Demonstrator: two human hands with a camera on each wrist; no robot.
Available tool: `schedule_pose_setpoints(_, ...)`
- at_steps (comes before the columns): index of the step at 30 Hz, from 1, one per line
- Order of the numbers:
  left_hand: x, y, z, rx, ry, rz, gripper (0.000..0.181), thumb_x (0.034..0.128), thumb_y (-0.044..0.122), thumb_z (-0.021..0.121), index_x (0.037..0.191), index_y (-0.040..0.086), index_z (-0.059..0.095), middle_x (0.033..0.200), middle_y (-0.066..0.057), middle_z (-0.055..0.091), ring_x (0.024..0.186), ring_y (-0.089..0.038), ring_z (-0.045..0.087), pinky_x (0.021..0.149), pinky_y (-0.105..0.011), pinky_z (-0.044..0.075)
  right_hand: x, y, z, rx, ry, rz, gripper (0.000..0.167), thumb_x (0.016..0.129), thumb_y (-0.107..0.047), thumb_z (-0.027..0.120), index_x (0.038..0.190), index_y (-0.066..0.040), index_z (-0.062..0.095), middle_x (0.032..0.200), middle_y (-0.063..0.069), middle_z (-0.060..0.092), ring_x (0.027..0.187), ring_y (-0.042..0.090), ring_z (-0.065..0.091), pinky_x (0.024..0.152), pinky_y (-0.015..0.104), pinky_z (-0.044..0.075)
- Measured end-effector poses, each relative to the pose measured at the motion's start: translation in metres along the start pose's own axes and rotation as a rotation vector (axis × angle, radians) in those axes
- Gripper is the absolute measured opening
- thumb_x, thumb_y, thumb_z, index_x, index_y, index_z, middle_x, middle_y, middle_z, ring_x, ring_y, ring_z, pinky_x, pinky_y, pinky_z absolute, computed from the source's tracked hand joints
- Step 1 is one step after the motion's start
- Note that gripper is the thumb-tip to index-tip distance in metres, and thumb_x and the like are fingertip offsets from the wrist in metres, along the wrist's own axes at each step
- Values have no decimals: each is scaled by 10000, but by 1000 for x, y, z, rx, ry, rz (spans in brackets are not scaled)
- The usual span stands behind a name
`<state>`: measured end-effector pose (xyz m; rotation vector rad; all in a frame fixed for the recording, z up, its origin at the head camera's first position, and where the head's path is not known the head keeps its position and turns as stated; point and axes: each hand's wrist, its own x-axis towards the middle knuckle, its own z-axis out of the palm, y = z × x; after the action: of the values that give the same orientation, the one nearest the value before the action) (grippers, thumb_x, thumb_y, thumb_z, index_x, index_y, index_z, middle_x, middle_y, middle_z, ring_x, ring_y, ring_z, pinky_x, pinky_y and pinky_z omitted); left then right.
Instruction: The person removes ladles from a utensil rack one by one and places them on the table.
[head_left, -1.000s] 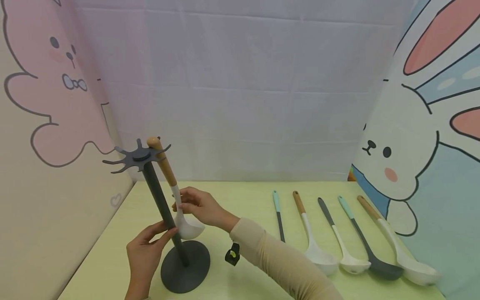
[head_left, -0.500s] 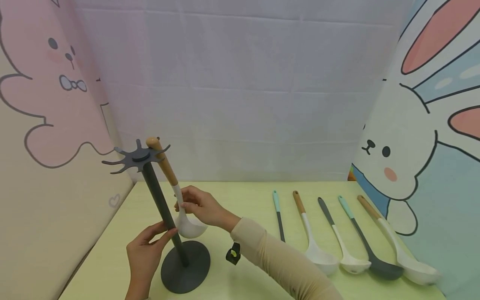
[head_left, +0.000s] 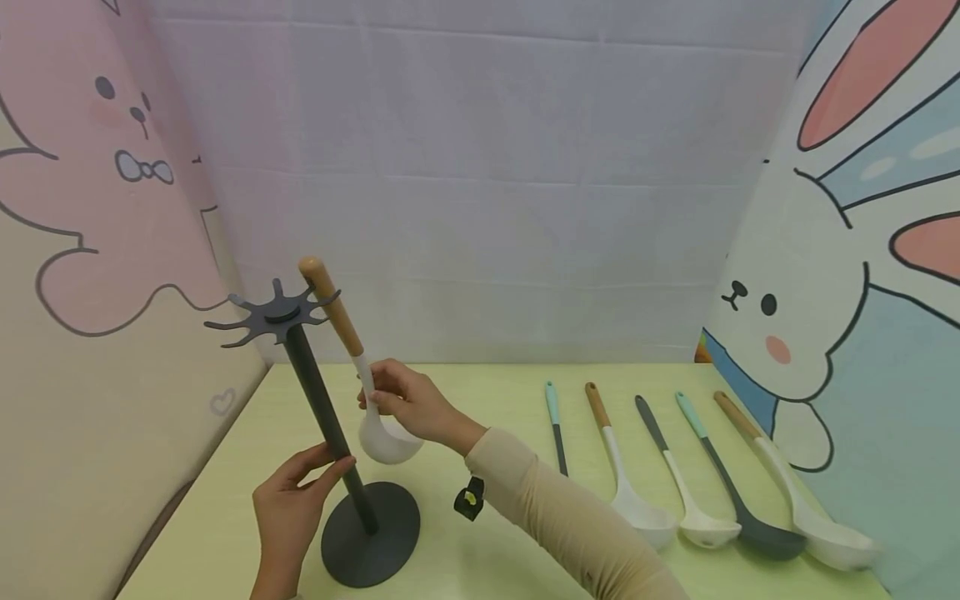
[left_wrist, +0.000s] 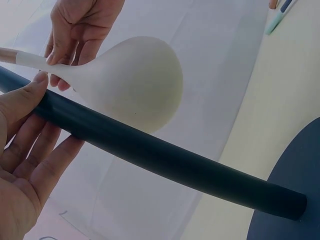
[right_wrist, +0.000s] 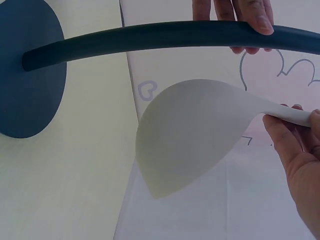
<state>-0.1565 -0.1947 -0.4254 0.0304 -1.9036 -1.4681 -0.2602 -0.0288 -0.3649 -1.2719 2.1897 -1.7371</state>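
Observation:
My right hand [head_left: 416,402] pinches the white shaft of a ladle [head_left: 391,442] with a wooden handle, just above its bowl. The ladle leans beside a dark utensil stand [head_left: 318,400], its handle top rising past the hooked crown [head_left: 281,312]. Whether the handle touches a hook I cannot tell. My left hand [head_left: 291,500] grips the stand's pole between thumb and fingers. In the left wrist view the ladle's bowl [left_wrist: 135,82] lies behind the pole, apart from it. The right wrist view shows the right hand [right_wrist: 295,150] on the shaft and the bowl hanging free.
Several utensils lie in a row on the right of the pale yellow table [head_left: 480,387], among them a wooden-handled white ladle [head_left: 637,512] and a dark ladle [head_left: 768,533] with a mint handle. The stand's round base [head_left: 371,550] rests on the table. Printed cloth walls enclose it.
The right hand has lifted the ladle slightly up and to the right, so its handle top stands higher above the crown. The left hand and the stand have stayed in place.

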Motion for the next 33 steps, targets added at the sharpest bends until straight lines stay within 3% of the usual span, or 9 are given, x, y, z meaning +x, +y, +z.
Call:
schedule_pose_setpoints(12, 1, -2, 1, -5, -5, 37, 289, 676, -169, 823, 938, -80, 741, 838, 169, 721, 771, 26, 690, 632, -138, 543, -1, 3, -17, 3, 75, 22, 242, 1009, 21, 528, 1250, 35, 523, 1091, 207, 657, 999, 266, 678, 858, 287, 561)
schedule_pose_setpoints(23, 1, -3, 0, -6, 0, 22, 282, 687, -144, 833, 943, -66, 748, 830, 155, 728, 767, 21, 691, 629, -133, 540, -10, 8, -39, 7, 119, 83, 265, 995, 14, 564, 1246, 61, 497, 1099, 232, 643, 1035, 323, 664, 856, 314, 567)
schedule_pose_setpoints(33, -1, -1, -1, -3, 6, -25, 272, 704, -122, 835, 955, -58, 751, 817, 146, 731, 769, 19, 689, 636, -126, 536, -20, 13, -57, -60, 130, 176, 268, 1006, -36, 571, 1236, 42, 460, 1056, 183, 606, 962, 276, 645, 803, 344, 588)
